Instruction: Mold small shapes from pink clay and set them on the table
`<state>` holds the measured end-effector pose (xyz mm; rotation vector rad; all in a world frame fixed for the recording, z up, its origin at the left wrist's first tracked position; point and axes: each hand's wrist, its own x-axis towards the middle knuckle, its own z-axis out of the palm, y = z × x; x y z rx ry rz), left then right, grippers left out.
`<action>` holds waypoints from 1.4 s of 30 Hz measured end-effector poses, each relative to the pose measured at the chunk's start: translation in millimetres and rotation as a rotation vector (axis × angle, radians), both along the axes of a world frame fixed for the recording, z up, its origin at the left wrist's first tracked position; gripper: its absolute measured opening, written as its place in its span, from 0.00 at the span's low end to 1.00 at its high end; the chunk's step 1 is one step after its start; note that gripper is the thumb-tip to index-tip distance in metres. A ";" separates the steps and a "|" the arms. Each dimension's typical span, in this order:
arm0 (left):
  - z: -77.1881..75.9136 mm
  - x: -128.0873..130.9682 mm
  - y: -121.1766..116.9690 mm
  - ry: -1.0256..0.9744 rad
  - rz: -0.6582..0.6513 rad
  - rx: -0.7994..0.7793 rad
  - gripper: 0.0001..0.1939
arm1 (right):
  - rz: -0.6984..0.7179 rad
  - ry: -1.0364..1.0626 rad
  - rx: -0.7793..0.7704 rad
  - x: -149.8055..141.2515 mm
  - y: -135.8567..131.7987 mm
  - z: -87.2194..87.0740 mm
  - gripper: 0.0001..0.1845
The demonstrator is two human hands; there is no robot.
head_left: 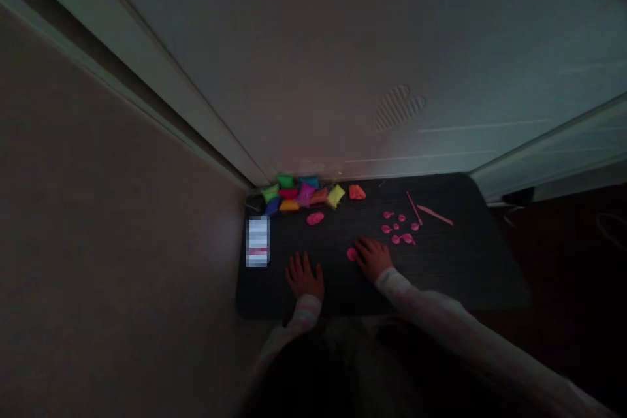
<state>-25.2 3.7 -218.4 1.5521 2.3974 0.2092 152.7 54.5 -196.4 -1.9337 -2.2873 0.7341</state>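
My left hand (304, 274) lies flat on the dark table (465, 274), fingers spread, holding nothing. My right hand (373, 257) rests palm down on the table, its fingers over a flat pink clay piece (351, 254) at its left edge. Several small pink clay bits (399, 228) lie just right of that hand. A pink clay lump (315, 218) sits between the hands, further back. An orange clay lump (357, 192) lies near the wall.
Several coloured clay packets (298, 194) are piled at the table's back left corner. Two thin pink modelling tools (426, 210) lie at the back right. A blurred rectangular item (257, 241) sits at the left edge. A wall stands behind the table.
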 end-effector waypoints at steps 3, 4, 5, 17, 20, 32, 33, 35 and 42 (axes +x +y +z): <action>1.4 -0.8 1.2 -0.034 0.019 0.004 0.24 | 0.019 0.020 -0.056 -2.4 5.9 3.5 0.14; 2.0 -1.1 1.6 -0.051 0.026 0.006 0.24 | 0.016 0.029 -0.079 -3.1 8.3 4.4 0.13; 2.8 -1.3 1.9 -0.070 0.035 0.007 0.23 | 0.010 0.040 -0.103 -3.6 10.6 5.2 0.13; 55.1 1.9 33.9 -0.570 0.122 -0.004 0.20 | -0.227 0.465 -0.359 -13.0 33.1 43.8 0.12; 106.6 8.0 58.3 -0.845 -0.024 0.008 0.14 | -0.230 0.686 -0.306 -13.5 41.0 93.6 0.12; 277.3 32.4 71.3 -1.547 -0.270 0.438 0.03 | -0.054 1.312 0.006 -4.6 22.1 268.6 0.07; 280.1 35.3 69.5 -1.564 -0.271 0.459 0.03 | -0.047 1.280 0.026 -5.3 19.6 269.1 0.07; 282.3 40.5 66.4 -1.565 -0.252 0.474 0.03 | -0.055 1.190 0.076 -6.7 16.3 268.2 0.06; 279.8 17.6 66.3 -1.630 -0.148 0.390 0.15 | -0.090 1.126 0.018 -1.4 18.7 269.4 0.10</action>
